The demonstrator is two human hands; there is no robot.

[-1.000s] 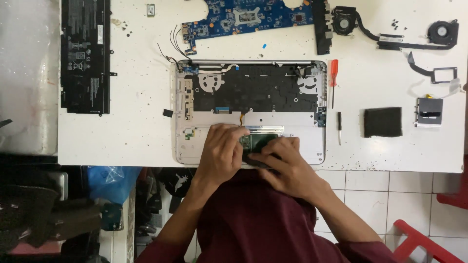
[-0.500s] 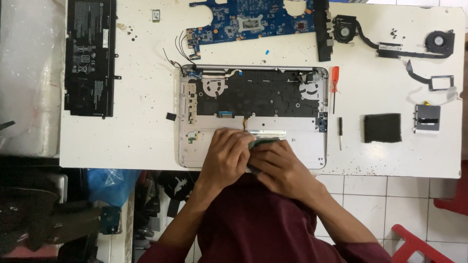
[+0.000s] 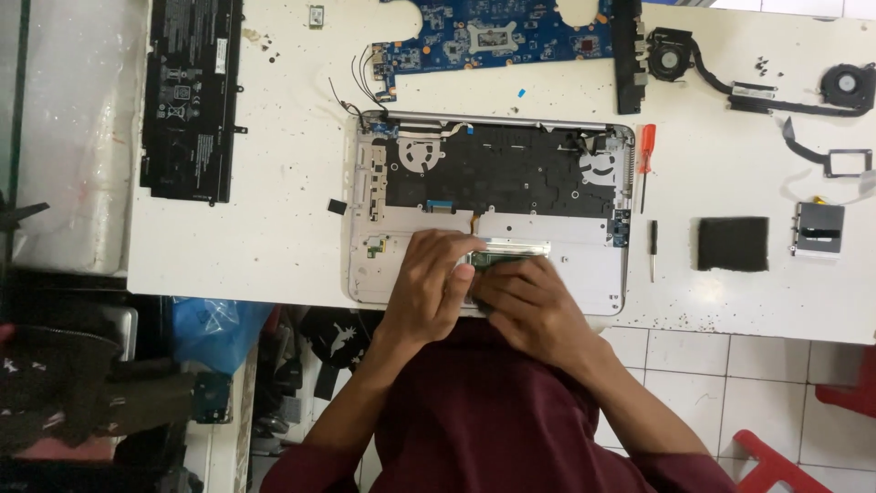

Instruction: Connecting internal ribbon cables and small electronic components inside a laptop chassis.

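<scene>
A white rectangular work table [image 3: 274,228] is carrying everything. An opened silver laptop base with a black inner keyboard panel [image 3: 493,173] is lying at its near edge. A flat black rectangular battery pack [image 3: 190,96] is resting well apart to the left, and a blue circuit board [image 3: 484,32] is sitting just beyond the base. The left hand [image 3: 436,283] and right hand [image 3: 529,301] are meeting over the base's near part, fingers curling narrowly around a small green circuit strip [image 3: 497,259]. A red-handled screwdriver [image 3: 646,160] is lying just right of the base.
</scene>
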